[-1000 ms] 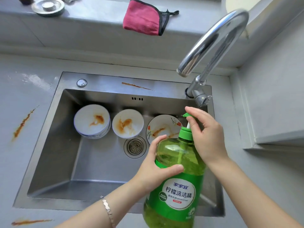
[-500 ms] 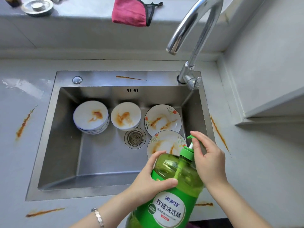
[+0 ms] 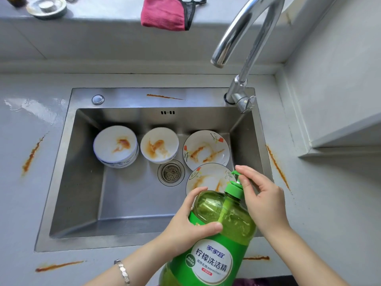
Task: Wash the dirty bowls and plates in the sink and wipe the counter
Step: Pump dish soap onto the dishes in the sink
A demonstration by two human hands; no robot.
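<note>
My left hand [image 3: 190, 221] grips the shoulder of a big green dish soap bottle [image 3: 214, 240] tilted over the sink's front right corner. My right hand [image 3: 261, 195] pinches its green pump head [image 3: 237, 178]. In the steel sink [image 3: 82, 182] lie a stack of stained bowls [image 3: 115, 145] at the back left, a single stained bowl [image 3: 159, 145] in the middle, a flowered plate [image 3: 206, 150] at the back right and another plate [image 3: 208, 178] in front of it, partly hidden by the bottle.
The chrome faucet [image 3: 245, 38] arches over the sink's right side. A pink cloth [image 3: 165, 13] hangs on the back ledge, beside a metal lid [image 3: 47, 6]. Orange sauce streaks mark the counter left [image 3: 32, 155], right [image 3: 277, 167] and front [image 3: 57, 266]. The drain [image 3: 171, 172] is open.
The bottle and both hands have moved down and to the right, uncovering the front plate. The view has shifted as well.
</note>
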